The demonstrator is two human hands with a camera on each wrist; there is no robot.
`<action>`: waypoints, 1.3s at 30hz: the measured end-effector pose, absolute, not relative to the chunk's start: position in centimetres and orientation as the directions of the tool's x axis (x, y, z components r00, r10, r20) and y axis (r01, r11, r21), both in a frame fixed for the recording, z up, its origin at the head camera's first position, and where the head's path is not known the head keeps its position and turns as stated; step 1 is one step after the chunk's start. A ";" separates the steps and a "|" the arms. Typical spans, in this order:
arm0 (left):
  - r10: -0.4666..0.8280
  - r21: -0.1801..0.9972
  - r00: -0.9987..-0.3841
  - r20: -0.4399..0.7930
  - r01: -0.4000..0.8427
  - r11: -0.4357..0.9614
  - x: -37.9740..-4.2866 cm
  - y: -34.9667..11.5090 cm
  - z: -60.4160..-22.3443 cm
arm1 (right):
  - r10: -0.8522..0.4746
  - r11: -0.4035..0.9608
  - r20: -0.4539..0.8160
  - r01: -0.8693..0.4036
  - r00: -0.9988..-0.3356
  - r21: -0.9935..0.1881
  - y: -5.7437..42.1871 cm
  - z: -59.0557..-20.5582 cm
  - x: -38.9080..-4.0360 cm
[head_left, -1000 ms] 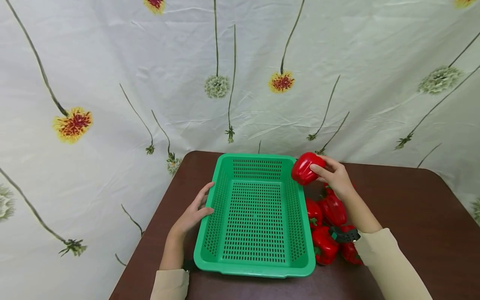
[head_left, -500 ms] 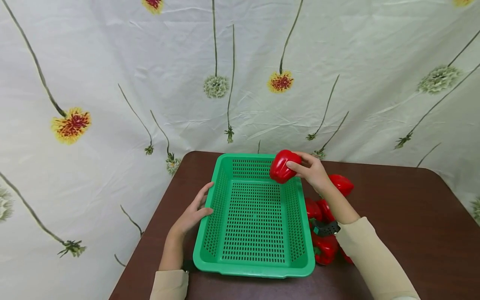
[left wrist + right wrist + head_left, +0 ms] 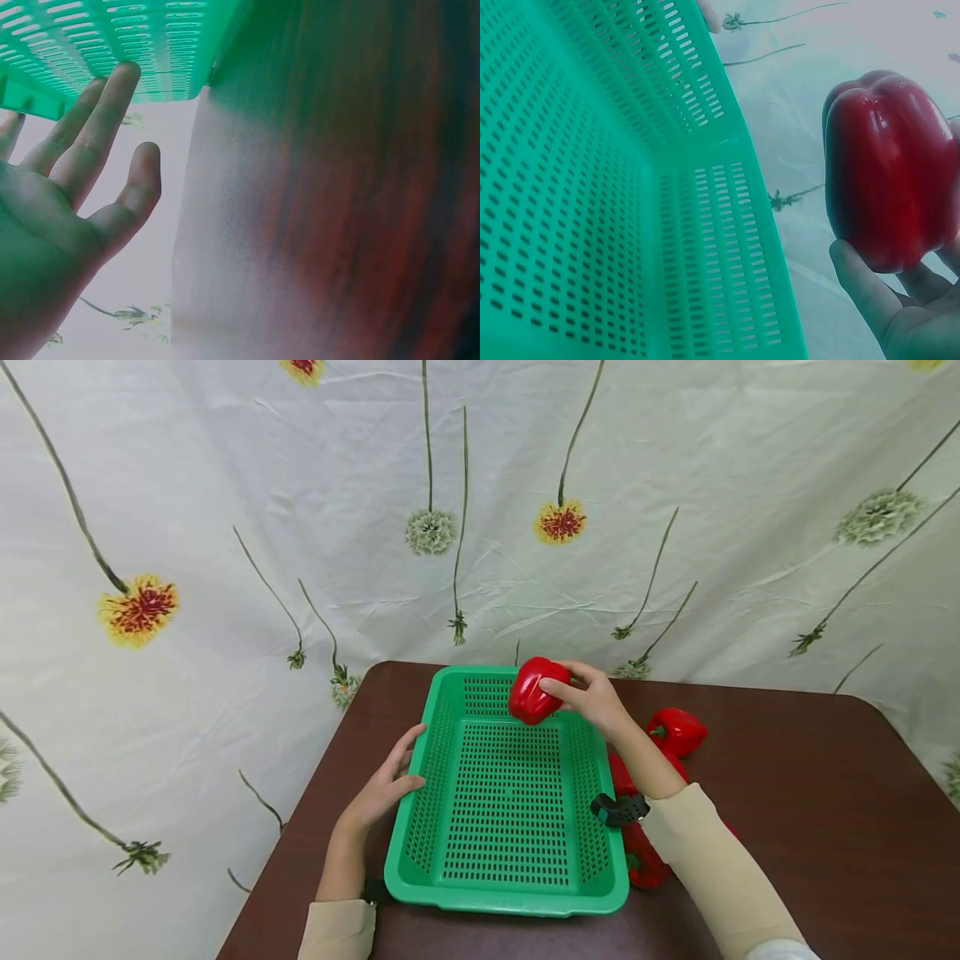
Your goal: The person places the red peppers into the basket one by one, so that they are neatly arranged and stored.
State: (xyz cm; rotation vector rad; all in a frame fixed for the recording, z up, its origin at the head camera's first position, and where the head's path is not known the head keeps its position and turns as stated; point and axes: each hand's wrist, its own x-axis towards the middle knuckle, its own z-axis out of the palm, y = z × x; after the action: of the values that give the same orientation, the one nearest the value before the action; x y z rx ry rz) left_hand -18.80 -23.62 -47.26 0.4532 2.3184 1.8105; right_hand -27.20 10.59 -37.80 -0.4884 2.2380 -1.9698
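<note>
A glossy red bell pepper (image 3: 534, 692) is gripped between the thumb and fingers of my right hand (image 3: 595, 697), above the far right part of a green plastic basket (image 3: 510, 902). In the right wrist view the pepper (image 3: 889, 172) appears beside the basket's slotted wall (image 3: 720, 255). My left hand (image 3: 381, 789) is at the basket's left side, fingers extended toward the rim. From the left wrist, the fingers (image 3: 94, 142) look fairly straight, with the tips at the slotted wall (image 3: 150, 37); firm contact is hard to tell.
Several more red peppers lie right of the basket, one (image 3: 677, 732) apart at the back and another (image 3: 643, 860) near the front; my right forearm partly covers them. The dark brown table (image 3: 795, 777) ends at a flower-printed cloth (image 3: 360, 510) behind.
My right hand has carried the pepper leftward, from outside the basket's right rim to over its inside. The left hand and the basket have stayed in place.
</note>
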 end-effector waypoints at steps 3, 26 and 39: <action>0.337 0.967 -0.940 0.057 0.136 0.217 -18.8 -23.6 -47.3 | -0.334 0.088 0.116 -0.154 -0.935 -0.984 9.8 -37.8 -27.4; 0.341 0.969 -0.938 0.061 0.138 0.205 -18.8 -23.6 -47.2 | -0.371 0.133 -0.004 -0.049 -0.929 -0.990 4.3 -39.6 -29.5; 0.362 0.972 -0.928 0.088 0.160 0.174 -18.8 -23.5 -47.1 | -0.365 0.236 -0.074 -0.015 -0.928 -0.972 1.8 -40.6 -29.9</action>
State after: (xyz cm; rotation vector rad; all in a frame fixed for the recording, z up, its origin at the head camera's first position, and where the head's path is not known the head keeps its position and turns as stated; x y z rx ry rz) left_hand -18.77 -23.53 -47.14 0.5120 2.2768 1.8510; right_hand -29.93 1.84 -40.58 -0.3537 2.2276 -1.7454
